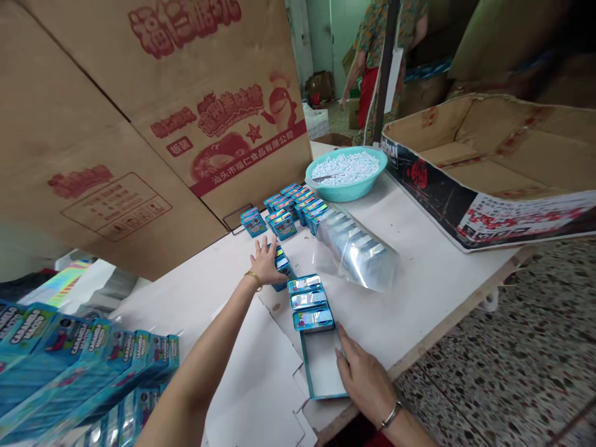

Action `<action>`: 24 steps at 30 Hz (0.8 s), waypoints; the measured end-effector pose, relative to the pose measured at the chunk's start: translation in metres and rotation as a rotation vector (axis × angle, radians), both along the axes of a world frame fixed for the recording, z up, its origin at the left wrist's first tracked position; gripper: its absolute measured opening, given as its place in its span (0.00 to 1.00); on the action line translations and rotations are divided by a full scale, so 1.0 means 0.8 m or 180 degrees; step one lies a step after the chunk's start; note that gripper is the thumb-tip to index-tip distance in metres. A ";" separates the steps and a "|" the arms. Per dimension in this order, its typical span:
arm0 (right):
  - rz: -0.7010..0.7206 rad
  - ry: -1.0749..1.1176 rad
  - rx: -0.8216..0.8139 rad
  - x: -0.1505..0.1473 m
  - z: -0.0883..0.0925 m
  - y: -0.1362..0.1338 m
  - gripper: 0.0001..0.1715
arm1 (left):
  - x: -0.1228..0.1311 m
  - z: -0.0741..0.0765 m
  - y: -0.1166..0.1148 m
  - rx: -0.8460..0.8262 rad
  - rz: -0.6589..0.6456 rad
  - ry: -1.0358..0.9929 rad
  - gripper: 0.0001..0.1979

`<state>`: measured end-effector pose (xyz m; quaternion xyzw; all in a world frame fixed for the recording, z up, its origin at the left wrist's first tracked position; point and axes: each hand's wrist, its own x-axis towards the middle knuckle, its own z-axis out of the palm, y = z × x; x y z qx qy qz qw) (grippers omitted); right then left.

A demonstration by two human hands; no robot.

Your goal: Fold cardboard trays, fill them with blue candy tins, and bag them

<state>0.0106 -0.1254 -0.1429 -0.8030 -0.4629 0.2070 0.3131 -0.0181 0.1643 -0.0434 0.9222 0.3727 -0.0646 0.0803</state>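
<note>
My left hand [266, 264], with a gold bangle at the wrist, reaches over a short row of small blue tins [284, 268], fingers spread at their left side and thumb near the front end. My right hand [365, 372] rests on the right rim of a shallow blue-edged tray [322, 366], with fingers along its side. The tray's near part shows a bare white bottom; three blue tins with shiny tops [310, 301] lie at its far end. Beyond my left hand stand several more groups of blue tins [284, 225].
A turquoise bowl [347, 191] of small white pieces and a clear plastic sleeve [367, 261] lie beyond. White card sheets [254, 379] lie left of the tray. A large carton [233, 124], an open box [465, 211] and wrapped blue packs [93, 360] flank the table. A person [372, 56] stands behind.
</note>
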 end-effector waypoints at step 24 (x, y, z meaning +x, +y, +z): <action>0.0138 0.1112 0.0886 0.038 -0.005 -0.015 0.28 | -0.132 0.029 -0.252 -0.0403 -0.1145 -0.1368 0.50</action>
